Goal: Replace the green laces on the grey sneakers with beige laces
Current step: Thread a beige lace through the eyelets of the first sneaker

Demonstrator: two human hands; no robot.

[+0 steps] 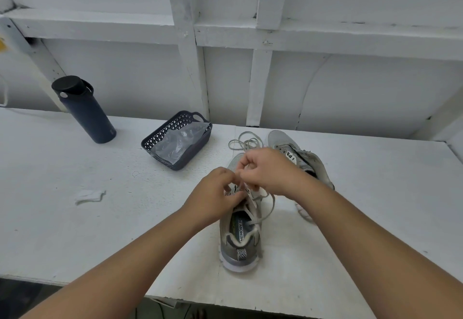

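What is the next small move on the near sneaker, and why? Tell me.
Probably pull the beige lace snug through the eyelet. Both the left hand and right hand pinch it over the near sneaker, and slack loops hang loose beside the tongue.

Two bare arms reach up from the bottom of the frame and meet near the middle. The left arm comes in from the lower left and the right arm from the lower right. The left hand (216, 194) has its fingers curled in, with the fingertips bunched close together in a small pinching grip. The right hand (269, 172) sits a little higher and to the right, with its fingers also curled tight and its knuckles up. The two hands almost touch at their fingertips. Both wrists are fairly straight.
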